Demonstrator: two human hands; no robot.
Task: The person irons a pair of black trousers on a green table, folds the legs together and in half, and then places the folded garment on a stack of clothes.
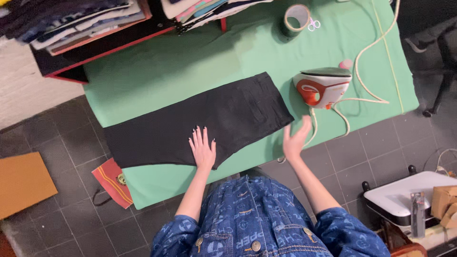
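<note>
A: Two hands over a green-covered ironing table, seen from above. Far left on the tile floor: a brown cardboard sheet, then a red paper bag by the table's edge. Stacks of folded clothes sit on a red-framed rack up top.

B: And centre frame?

A: Black folded garment lies flat across the table, running diagonally. Left hand is pressed flat on its near edge, fingers spread wide, holding nothing. Right hand is open too, blurred, in the air just off the garment's right end, nr the iron.

B: Iron's where, exactly?

A: Standing on its heel just beside the garment's right end, w/ its pale cord looping over the table and down the front edge. A tape roll and small scissors sit behind it.

B: Risks?

A: Likely two. Right hand is close to the soleplate, so a brush against it could burn. And the cord hangs by that wrist; a snag could tip the iron onto cloth or floor.
</note>
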